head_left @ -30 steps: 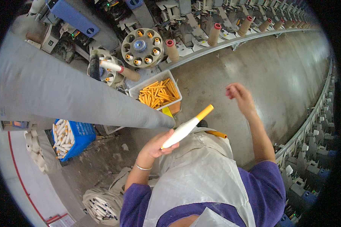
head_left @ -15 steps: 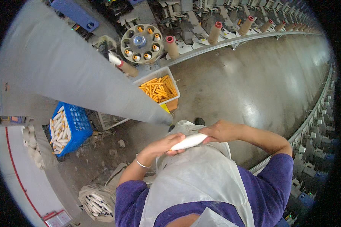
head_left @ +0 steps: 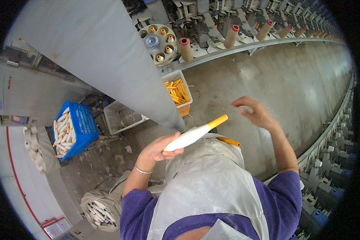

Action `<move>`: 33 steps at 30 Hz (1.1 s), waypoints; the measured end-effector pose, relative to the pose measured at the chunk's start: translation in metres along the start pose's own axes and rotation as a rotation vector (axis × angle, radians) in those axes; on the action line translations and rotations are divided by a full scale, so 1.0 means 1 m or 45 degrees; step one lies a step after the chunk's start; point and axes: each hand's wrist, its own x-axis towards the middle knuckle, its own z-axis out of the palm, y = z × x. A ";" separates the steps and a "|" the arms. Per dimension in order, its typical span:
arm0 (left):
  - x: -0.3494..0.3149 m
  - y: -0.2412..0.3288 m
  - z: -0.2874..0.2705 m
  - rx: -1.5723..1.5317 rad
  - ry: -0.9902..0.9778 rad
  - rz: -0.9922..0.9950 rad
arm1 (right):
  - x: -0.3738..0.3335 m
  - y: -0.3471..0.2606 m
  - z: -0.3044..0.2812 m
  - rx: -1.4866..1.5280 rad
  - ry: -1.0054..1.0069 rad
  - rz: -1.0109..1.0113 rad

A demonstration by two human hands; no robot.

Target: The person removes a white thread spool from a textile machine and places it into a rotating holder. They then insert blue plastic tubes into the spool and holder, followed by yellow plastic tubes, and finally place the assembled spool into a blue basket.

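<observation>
My left hand (head_left: 163, 148) is closed around the lower end of a bobbin (head_left: 190, 138) wound with white yarn. The bobbin's bare yellow tube end points up and to the right. Off to the right, my right hand (head_left: 255, 115) is in the air over the floor, apart from the bobbin. Its fingers are loosely curled and apart, with nothing visible in them. An empty yellow tube (head_left: 230, 141) sticks out at the front of my pale apron (head_left: 212, 176), between the two hands; its other end is hidden.
A grey duct (head_left: 120, 68) slants down ahead of me. Behind it stand a white bin (head_left: 191, 98) of yellow tubes and a round bobbin magazine (head_left: 173, 32). At left are a blue basket (head_left: 85, 126) and a sack (head_left: 86, 200) with bobbins. Machine rows with yarn cones (head_left: 231, 38) flank the aisle.
My right hand has let go of the bobbin and moved right and away. The bobbin now tilts upward in my left hand, its yellow end exposed. The yellow tube at my apron has come into view.
</observation>
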 end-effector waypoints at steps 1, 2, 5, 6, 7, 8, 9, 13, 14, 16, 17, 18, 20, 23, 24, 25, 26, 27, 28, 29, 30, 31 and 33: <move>0.002 0.000 0.000 0.012 0.004 0.001 | 0.001 -0.007 0.012 -0.102 -0.056 -0.237; 0.003 0.001 0.001 0.008 -0.018 0.001 | 0.002 -0.014 0.025 0.007 -0.145 -0.259; 0.002 0.003 0.002 -0.053 -0.110 0.055 | 0.013 -0.023 0.043 0.075 -0.333 -0.265; -0.002 0.003 0.002 -0.084 -0.144 0.087 | 0.016 -0.025 0.047 0.076 -0.383 -0.254; -0.006 0.004 0.001 -0.103 -0.158 0.191 | 0.018 -0.025 0.049 0.142 -0.417 -0.162; -0.012 0.006 0.000 -0.123 -0.169 0.301 | 0.019 -0.025 0.051 0.208 -0.453 -0.074; -0.019 0.007 -0.001 -0.133 -0.177 0.417 | 0.020 -0.026 0.054 0.245 -0.536 0.071; -0.039 0.009 -0.005 0.227 -0.032 0.986 | 0.015 -0.034 0.073 0.735 -0.596 0.432; -0.040 0.008 -0.004 0.207 0.162 1.070 | 0.013 -0.039 0.081 0.788 -0.608 0.470; -0.033 0.007 -0.003 0.119 0.447 1.286 | 0.015 -0.049 0.098 0.935 -0.703 0.492; -0.028 0.006 -0.003 0.055 0.400 1.378 | 0.015 -0.055 0.106 0.994 -0.775 0.499; -0.024 0.008 -0.003 0.003 0.363 1.452 | 0.014 -0.061 0.114 1.054 -0.847 0.506; -0.017 0.012 -0.002 -0.112 0.269 1.601 | 0.013 -0.072 0.129 1.131 -0.973 0.590; -0.014 0.018 -0.002 -0.361 0.172 1.701 | 0.013 -0.081 0.145 1.251 -1.059 0.434; -0.010 0.018 0.000 -0.455 0.100 1.702 | 0.013 -0.082 0.148 1.282 -1.066 0.369; -0.011 0.019 0.000 -0.445 0.046 1.691 | 0.013 -0.084 0.151 1.273 -1.095 0.385; -0.010 0.020 0.000 -0.426 -0.020 1.670 | 0.012 -0.085 0.154 1.268 -1.130 0.390; -0.009 0.021 0.001 -0.389 -0.114 1.655 | 0.012 -0.086 0.155 1.263 -1.162 0.395; -0.008 0.023 0.002 -0.384 -0.186 1.626 | 0.013 -0.087 0.156 1.172 -1.116 0.351; -0.006 0.023 0.004 -0.367 -0.125 1.609 | 0.014 -0.089 0.156 1.081 -1.069 0.306; -0.004 0.023 0.006 -0.349 -0.066 1.589 | 0.015 -0.090 0.155 0.962 -1.053 0.324; -0.002 0.023 0.008 -0.327 -0.009 1.566 | 0.017 -0.092 0.153 0.868 -0.870 0.176; 0.001 0.024 0.013 -0.328 0.050 1.511 | 0.023 -0.095 0.148 0.595 -0.579 0.049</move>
